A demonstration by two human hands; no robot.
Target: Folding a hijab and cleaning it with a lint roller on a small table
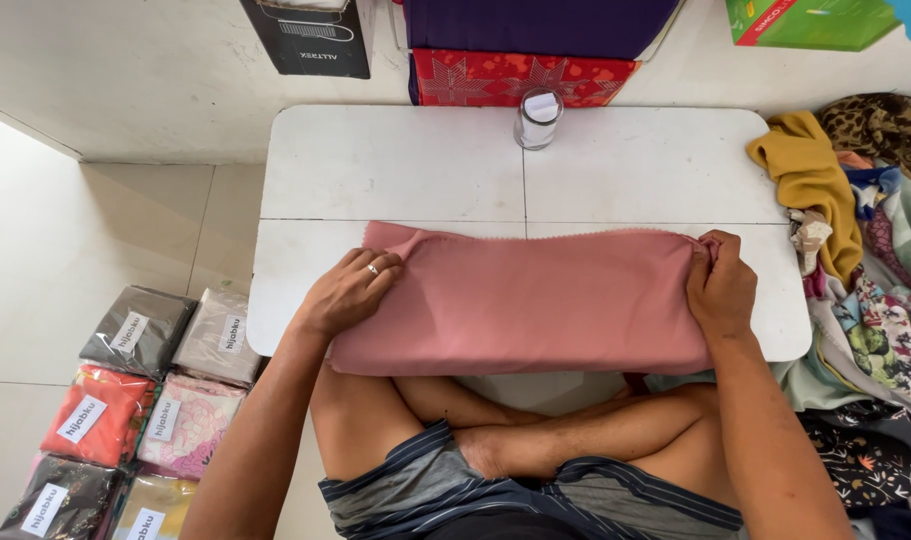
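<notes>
Between my two hands, the pink cloth (536, 300) is lying long from side to side on the white table (396, 160), my left hand (351, 290) pressing flat on one end and my right hand (721, 285) pinching the other.

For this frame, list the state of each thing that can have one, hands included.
Pink cloth: folded into a band, flat on the white table.
Left hand: pressing the cloth's left end.
Right hand: pinching the right end.
Clear jar: upright.
Packaged cloths: wrapped, laid on the floor.
</notes>
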